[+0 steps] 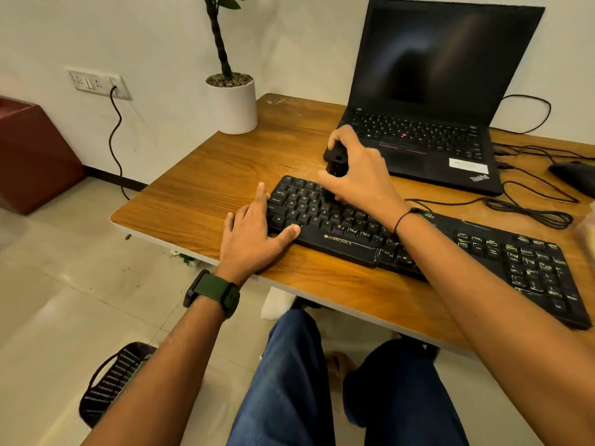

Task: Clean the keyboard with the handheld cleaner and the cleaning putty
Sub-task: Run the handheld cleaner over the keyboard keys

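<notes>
keyboard (354,226): black, wired, lying aslant on the wooden surface (209,188); its left end sits under both hands, its number-pad end runs off well to the right of them.

handheld cleaner (335,159): small black unit, held upright over the upper left key rows; its lower end is hidden behind the fingers, so contact with the keys cannot be told.

right hand (357,175): fingers curled round the handheld cleaner, clamped on its body from above and from the side.

left hand (254,233): fingers straight and spread, holding nothing; thumb resting on the keyboard's front left edge, forefinger laid along its left end, palm on the surface just beside it. It looks to be steadying the board.

cleaning putty: none identifiable. A pale object cut off at the far right edge is too little seen to name.

keys, right part (531,262): yellowish-green smears or residue show on the number pad and the cluster beside it, well away from both hands.

progress, judged: the cleaner pass is under way at the left end. The marked right part looks untreated, and the putty stage appears not yet begun. Most of the work likely remains.

laptop (428,101): open, screen dark, just beyond the right hand.

potted plant (231,101): white pot at the surface's far left corner, well apart from the fingers.

cables (528,207): black loops lying right of the right hand, between laptop and keyboard.
</notes>
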